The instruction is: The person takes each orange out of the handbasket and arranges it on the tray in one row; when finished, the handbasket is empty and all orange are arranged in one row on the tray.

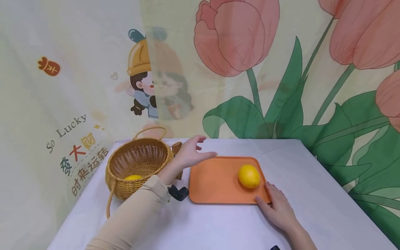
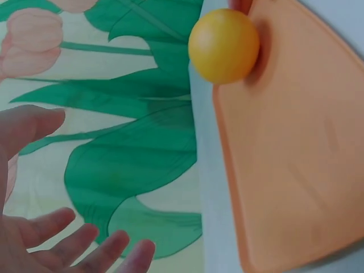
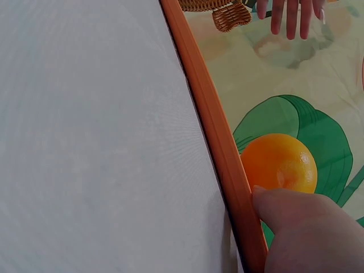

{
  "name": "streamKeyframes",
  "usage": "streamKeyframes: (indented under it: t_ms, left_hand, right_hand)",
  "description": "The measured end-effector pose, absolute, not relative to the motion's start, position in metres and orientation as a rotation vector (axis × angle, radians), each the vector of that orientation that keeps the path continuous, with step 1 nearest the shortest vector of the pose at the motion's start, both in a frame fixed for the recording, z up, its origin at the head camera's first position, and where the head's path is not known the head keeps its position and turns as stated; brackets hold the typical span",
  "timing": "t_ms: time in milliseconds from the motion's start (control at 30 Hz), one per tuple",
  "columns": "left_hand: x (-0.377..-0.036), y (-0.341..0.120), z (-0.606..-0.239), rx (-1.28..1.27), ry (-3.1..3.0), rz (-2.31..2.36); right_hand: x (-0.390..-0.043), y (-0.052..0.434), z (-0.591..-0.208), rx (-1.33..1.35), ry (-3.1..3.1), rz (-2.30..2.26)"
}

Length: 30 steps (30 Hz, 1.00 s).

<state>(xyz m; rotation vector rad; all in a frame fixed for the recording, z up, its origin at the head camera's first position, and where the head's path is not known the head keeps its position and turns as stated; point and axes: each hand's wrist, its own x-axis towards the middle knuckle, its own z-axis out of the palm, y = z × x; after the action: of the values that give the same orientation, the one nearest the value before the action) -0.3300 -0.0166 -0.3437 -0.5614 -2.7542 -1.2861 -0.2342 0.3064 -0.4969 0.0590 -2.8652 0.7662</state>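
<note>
Yellow fruit (image 1: 249, 176), roundish, no clear long axis, sits by the orange tray's (image 1: 215, 184) right edge, bench-near-edge (image 1: 200, 229) side and rightward of the empty, spread left grip (image 1: 192, 152); closer right grip (image 1: 278, 207) pinches the tray's near-right corner.

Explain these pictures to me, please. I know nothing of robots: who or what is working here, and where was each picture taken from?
No machine is at work here, only a person's bare left hand and right hand. The widest picture comes from a camera worn on the head, looking forward and down; the others come from one camera on each wrist. On the white-covered table sits an orange tray with a yellow fruit on it; left of it, a wicker basket holds something else yellow. The right hand grips the tray's near right corner. The left hand is open near its far left corner, holding nothing.
</note>
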Motion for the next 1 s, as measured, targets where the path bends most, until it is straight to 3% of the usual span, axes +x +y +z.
streamKeyframes:
  t_ms: [533,1000]
  left_hand:
    - [-0.333,-0.083,-0.317,-0.469,-2.796,-1.474]
    - [-0.337,-0.118,-0.303,-0.445,-2.788,-1.257]
  right_hand:
    - [-0.236,0.303,-0.497,0.044,-2.870,0.748]
    - [-0.236,0.303,-0.494,0.063,-2.872,0.751]
